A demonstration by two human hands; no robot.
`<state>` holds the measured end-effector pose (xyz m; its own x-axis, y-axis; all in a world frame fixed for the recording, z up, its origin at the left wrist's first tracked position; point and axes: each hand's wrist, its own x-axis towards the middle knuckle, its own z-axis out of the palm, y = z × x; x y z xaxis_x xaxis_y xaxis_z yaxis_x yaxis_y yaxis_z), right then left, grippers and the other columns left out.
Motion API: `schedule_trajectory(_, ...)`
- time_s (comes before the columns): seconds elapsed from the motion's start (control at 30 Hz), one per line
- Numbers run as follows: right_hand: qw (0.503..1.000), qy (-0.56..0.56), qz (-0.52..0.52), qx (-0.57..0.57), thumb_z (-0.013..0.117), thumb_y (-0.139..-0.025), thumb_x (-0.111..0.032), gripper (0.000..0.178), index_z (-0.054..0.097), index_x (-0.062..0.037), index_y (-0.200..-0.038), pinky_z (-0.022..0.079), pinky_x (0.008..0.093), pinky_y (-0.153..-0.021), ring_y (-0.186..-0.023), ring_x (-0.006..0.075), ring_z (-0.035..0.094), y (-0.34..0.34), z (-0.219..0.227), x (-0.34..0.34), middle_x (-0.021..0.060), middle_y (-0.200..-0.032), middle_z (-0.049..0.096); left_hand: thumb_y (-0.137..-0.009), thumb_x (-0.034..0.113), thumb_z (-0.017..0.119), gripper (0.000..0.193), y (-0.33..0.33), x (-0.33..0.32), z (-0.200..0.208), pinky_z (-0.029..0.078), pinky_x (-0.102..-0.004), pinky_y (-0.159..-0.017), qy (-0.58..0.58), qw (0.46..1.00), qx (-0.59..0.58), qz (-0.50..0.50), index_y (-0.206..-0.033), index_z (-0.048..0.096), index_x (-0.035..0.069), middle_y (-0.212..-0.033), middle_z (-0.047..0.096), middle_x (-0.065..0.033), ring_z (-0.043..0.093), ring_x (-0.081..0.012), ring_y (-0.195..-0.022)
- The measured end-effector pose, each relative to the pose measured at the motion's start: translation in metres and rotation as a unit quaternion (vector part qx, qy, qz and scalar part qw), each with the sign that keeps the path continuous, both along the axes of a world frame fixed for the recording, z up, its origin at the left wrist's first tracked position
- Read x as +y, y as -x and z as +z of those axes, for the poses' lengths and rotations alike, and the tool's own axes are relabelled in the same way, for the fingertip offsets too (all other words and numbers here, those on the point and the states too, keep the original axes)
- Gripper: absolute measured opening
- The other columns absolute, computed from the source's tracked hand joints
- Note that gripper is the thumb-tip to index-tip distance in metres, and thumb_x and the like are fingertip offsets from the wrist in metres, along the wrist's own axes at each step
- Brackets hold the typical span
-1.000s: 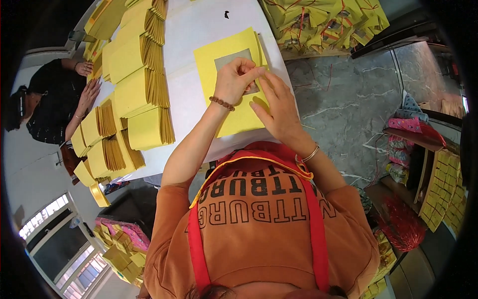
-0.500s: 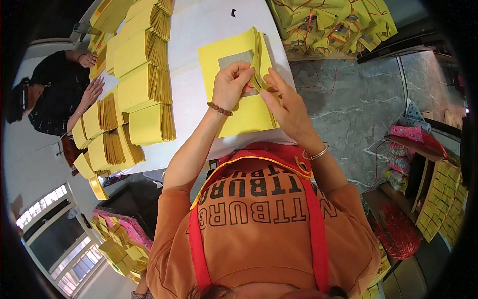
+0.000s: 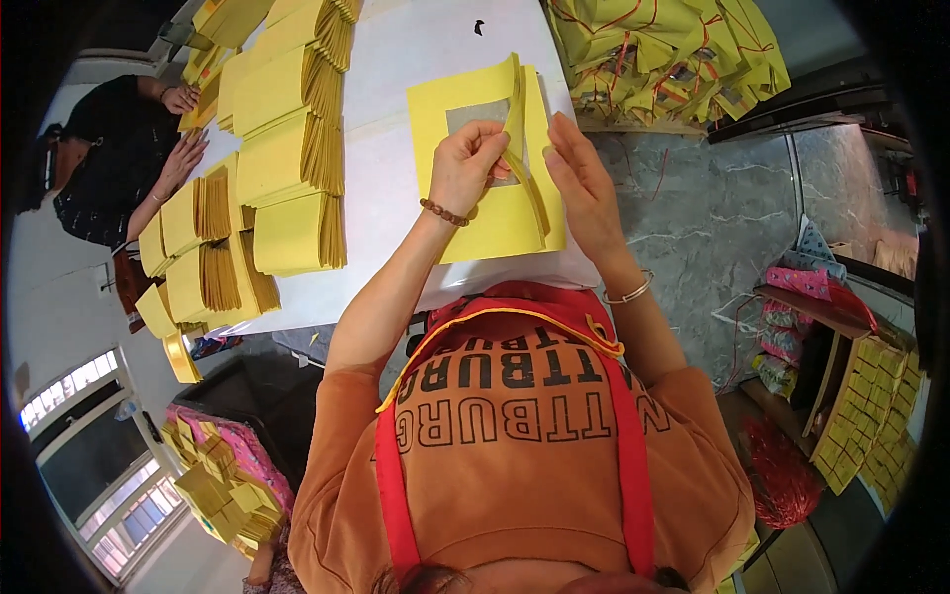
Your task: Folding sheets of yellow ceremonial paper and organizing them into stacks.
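A stack of yellow paper sheets [image 3: 445, 233] lies on the white table before me, with a silver-grey rectangle [image 3: 473, 116] on its face. My left hand [image 3: 467, 163], a brown bead bracelet at its wrist, is closed on the stack's lifted right part, pinching the raised yellow sheets [image 3: 518, 109] between thumb and fingers. The sheets bend upward in a curve there. Beside the stack's right edge, my right hand [image 3: 586, 188] is held with fingers stretched out and nothing in it. Whether it touches the paper edge I cannot tell.
Rows of folded yellow paper bundles [image 3: 287, 158] cover the table's left side. A person in black [image 3: 104, 168] works there with both hands by the paper. Yellow packets tied with red string [image 3: 673, 59] are heaped at the far right. A small black scrap [image 3: 479, 28] lies on the table.
My right hand has drawn away to the right from the sheets, its fingers straightening. My left hand keeps its pinch on the raised sheets. The whole view has shifted slightly.
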<state>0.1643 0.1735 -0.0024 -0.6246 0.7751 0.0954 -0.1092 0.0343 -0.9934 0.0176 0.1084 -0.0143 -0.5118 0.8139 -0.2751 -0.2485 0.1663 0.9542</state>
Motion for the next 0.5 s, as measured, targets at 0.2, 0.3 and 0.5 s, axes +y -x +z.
schedule_trajectory(0.2, 0.944, 0.320, 0.032, 0.068, 0.048, -0.093, -0.014, 0.053, 0.025, 0.0038, -0.137, 0.029, 0.0289, -0.105, -0.128, 0.0192, 0.034, 0.012, 0.003, -0.013, 0.0135, -0.140, 0.032, -0.086, 0.008, 0.058, 0.020, 0.000, -0.001, 0.000, 0.045, -0.0182, -0.049, -0.041, 0.999, 0.005, 0.012, -0.104, 0.056, -0.001, -0.066, 0.057, 0.0002, 0.054, -0.0051, -0.055)
schedule_trajectory(0.3, 0.946, 0.320, 0.023, 0.048, 0.049, -0.093, -0.014, 0.056, 0.023, 0.0046, -0.138, 0.028, 0.0296, -0.106, -0.129, 0.0193, 0.032, 0.015, 0.001, -0.014, 0.0153, -0.140, 0.031, -0.086, 0.007, 0.058, 0.022, -0.001, -0.001, 0.002, 0.044, -0.0183, -0.048, -0.043, 0.999, 0.005, 0.012, -0.107, 0.054, 0.000, -0.066, 0.057, 0.0000, 0.053, -0.0053, -0.053)
schedule_trajectory(0.5, 0.963, 0.267, -0.021, 0.021, 0.052, -0.091, -0.019, 0.047, 0.037, 0.0029, -0.129, 0.036, 0.0248, -0.093, -0.110, 0.0104, 0.045, 0.021, -0.002, -0.021, 0.0080, -0.122, 0.047, -0.087, 0.007, 0.057, 0.024, 0.000, -0.007, -0.004, 0.040, -0.0175, -0.044, -0.127, 0.990, -0.047, 0.039, -0.109, 0.053, 0.001, -0.067, 0.056, 0.0008, 0.052, -0.0048, -0.052)
